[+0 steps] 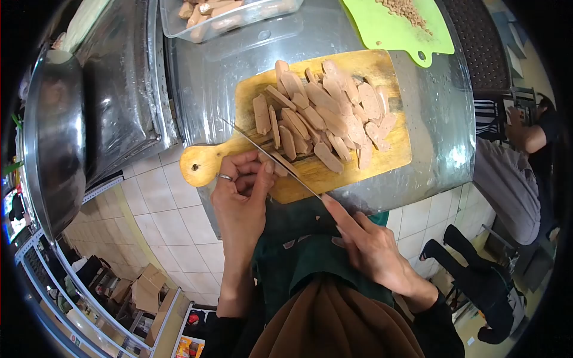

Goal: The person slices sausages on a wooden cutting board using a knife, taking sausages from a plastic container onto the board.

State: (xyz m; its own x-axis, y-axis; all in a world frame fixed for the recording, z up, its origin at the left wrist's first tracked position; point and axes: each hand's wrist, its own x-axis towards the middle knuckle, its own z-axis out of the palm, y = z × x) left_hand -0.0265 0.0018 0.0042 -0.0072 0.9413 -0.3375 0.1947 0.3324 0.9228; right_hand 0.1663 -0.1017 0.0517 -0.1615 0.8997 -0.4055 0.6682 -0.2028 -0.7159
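A wooden cutting board [352, 176] bears a pile of sliced sausage pieces [325, 113], pinkish-brown, flat and long. My left hand [242, 197], with a ring on one finger, is curled at the near left part of the board. Its thumb and fingertips pinch a piece of sausage [286, 164], partly hidden by the fingers and the blade. My right hand [370, 247] is closed around a knife [300, 180], whose handle is hidden in the grip. The thin blade slants up to the left, against the sausage at my left fingertips.
On the metal table [206, 89] stand a clear plastic container [262, 13] of sausages and a green cutting board [364, 24] with chopped bits [406, 12]. A large metal bowl [54, 143] is at the left. Two other people [537, 131] are at the right.
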